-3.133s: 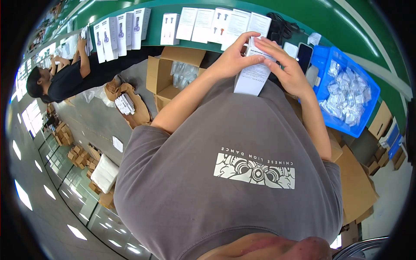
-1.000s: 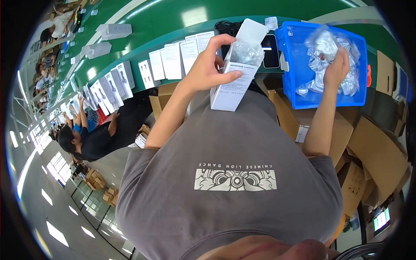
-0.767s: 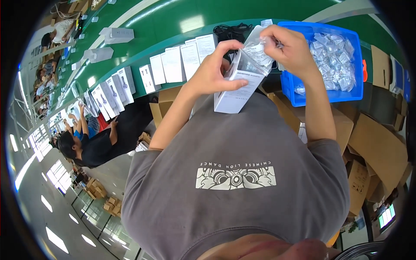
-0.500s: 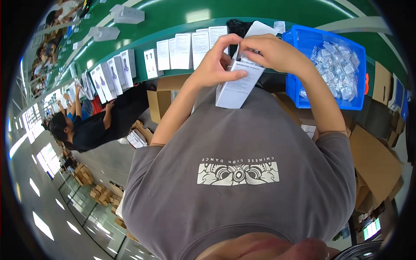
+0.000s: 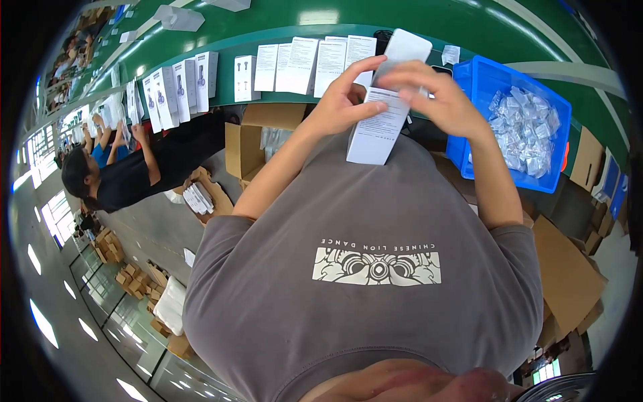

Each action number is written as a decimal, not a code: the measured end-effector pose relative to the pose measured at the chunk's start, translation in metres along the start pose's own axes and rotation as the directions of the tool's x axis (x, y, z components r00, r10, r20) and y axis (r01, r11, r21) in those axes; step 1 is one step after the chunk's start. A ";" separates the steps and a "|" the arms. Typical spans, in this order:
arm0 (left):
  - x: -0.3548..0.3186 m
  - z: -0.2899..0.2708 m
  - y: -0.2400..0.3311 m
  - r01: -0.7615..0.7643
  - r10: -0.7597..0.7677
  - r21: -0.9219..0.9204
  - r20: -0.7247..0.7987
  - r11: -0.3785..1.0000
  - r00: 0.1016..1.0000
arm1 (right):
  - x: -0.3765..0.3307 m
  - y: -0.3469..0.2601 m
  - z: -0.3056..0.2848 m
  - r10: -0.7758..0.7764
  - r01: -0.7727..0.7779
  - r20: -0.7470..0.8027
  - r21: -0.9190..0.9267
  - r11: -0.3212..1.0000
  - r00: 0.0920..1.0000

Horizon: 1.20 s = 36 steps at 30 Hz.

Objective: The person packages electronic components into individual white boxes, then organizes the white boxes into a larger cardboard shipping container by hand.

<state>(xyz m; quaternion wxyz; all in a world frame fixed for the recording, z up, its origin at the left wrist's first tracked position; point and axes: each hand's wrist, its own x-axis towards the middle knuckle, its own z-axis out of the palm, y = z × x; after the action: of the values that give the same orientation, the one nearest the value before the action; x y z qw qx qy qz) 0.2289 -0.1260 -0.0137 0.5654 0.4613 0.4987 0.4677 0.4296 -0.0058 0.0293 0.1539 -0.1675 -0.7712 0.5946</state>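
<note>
A tall white carton with printed panels stands slightly tilted against my shirt, its long top flap raised at the far end. My left hand grips the carton near its upper end, thumb on the near face and fingers round the far side. Over the carton's opening is my right hand, its fingers stretched out and partly smeared by motion. I see nothing held in it. Whatever lies inside the carton is hidden by the hands and the near panel.
Right of my hands stands a blue bin of small clear plastic packets. Several white cartons line the green table's near edge. Brown cardboard boxes sit below it. A co-worker in dark clothing is at the left.
My right hand has come up out of the carton's opening, and its fingers have straightened. My left hand keeps its grip. The whole view has shifted slightly.
</note>
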 end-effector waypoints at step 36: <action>-0.007 -0.013 -0.003 -0.060 0.042 0.300 0.067 0.952 0.997 | 0.007 -0.004 0.025 0.317 -0.293 -0.207 0.137 0.946 0.926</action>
<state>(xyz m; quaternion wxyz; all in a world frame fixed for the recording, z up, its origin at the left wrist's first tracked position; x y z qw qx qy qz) 0.2159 -0.1324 -0.0163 0.4909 0.5688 0.5349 0.3864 0.4119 -0.0247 0.0274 0.1548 -0.3438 -0.6811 0.6276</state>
